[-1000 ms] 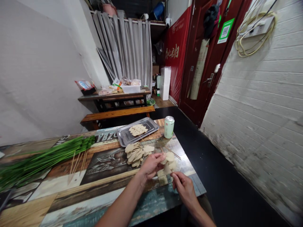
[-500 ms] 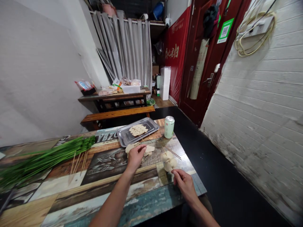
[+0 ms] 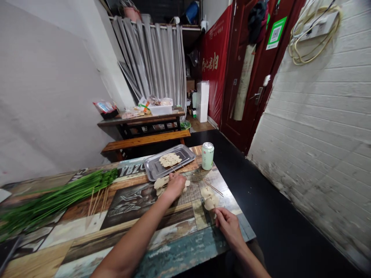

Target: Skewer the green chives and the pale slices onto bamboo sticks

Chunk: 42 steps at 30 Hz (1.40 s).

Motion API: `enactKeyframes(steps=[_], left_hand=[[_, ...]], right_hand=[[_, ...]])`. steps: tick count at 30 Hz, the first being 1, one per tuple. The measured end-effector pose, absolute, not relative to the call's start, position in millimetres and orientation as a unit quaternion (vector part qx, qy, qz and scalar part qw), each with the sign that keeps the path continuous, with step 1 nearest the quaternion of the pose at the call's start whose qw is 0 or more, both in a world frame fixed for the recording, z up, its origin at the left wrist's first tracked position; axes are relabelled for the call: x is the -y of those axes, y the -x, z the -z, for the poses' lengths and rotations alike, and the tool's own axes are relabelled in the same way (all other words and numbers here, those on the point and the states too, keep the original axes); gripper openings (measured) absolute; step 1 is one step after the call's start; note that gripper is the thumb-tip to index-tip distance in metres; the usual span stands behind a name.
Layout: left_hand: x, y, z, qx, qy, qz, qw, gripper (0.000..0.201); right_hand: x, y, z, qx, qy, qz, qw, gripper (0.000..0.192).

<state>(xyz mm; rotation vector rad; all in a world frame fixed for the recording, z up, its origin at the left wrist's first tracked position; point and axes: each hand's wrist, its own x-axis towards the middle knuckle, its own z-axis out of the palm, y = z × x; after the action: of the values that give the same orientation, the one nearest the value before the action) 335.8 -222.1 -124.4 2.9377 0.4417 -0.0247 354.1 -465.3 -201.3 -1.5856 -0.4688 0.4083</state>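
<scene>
My right hand (image 3: 227, 224) pinches the near end of a skewer threaded with thin, pale slices (image 3: 209, 199), just above the table's right side. My left hand (image 3: 176, 186) reaches over a loose pile of similar pale slices (image 3: 160, 184). Its fingers are curled together at the pile, and whatever they grip is hidden. Right behind that pile sits a clear rectangular tray (image 3: 149, 170) carrying more skewered pale slices (image 3: 170, 159), with thin sticks pointing toward me.
A pale green can (image 3: 207, 156) stands by the tray. Bare skewers (image 3: 213, 187) lie near the can; several more (image 3: 97, 200) rest beside long green stalks (image 3: 58, 195) at left. Beyond the patterned table (image 3: 174, 251) are a wooden bench (image 3: 146, 141) and another table (image 3: 124, 120).
My left hand has moved slightly right and away from me, deeper over the loose slices. My right hand, still gripping the skewer, has barely shifted.
</scene>
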Motion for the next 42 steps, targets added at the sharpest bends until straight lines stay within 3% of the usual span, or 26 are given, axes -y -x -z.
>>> enactKeyframes(steps=[5, 11, 13, 19, 23, 29, 42], left_hand=[[226.8, -342.8, 128.2, -0.162, -0.987, -0.003, 0.005, 0.018], [220.5, -346.1, 124.2, -0.160, -0.983, -0.039, 0.074, 0.008], [219.1, -345.2, 120.9, -0.160, -0.969, -0.073, 0.175, 0.007], [233.5, -331.4, 117.8, -0.243, -0.695, -0.138, 0.662, 0.026], [247.0, -318.8, 124.0, -0.287, -0.515, -0.079, 0.804, 0.033], [252.7, -311.4, 130.8, -0.278, -0.484, -0.064, 0.827, 0.042], [239.1, -311.6, 108.6, -0.262, -0.609, 0.011, 0.748, 0.039]], right_hand=[[465.5, -354.6, 204.0, 0.206, 0.695, -0.192, 0.662, 0.040], [467.0, -353.7, 199.5, 0.209, 0.690, -0.196, 0.664, 0.037], [467.2, -354.0, 199.0, 0.212, 0.689, -0.194, 0.665, 0.037], [469.1, -351.2, 197.7, 0.219, 0.697, -0.184, 0.658, 0.039], [472.1, -345.2, 186.4, 0.256, 0.708, -0.183, 0.633, 0.037], [473.8, -337.6, 176.4, 0.286, 0.725, -0.182, 0.599, 0.034], [480.4, -332.7, 175.5, 0.298, 0.744, -0.199, 0.564, 0.037]])
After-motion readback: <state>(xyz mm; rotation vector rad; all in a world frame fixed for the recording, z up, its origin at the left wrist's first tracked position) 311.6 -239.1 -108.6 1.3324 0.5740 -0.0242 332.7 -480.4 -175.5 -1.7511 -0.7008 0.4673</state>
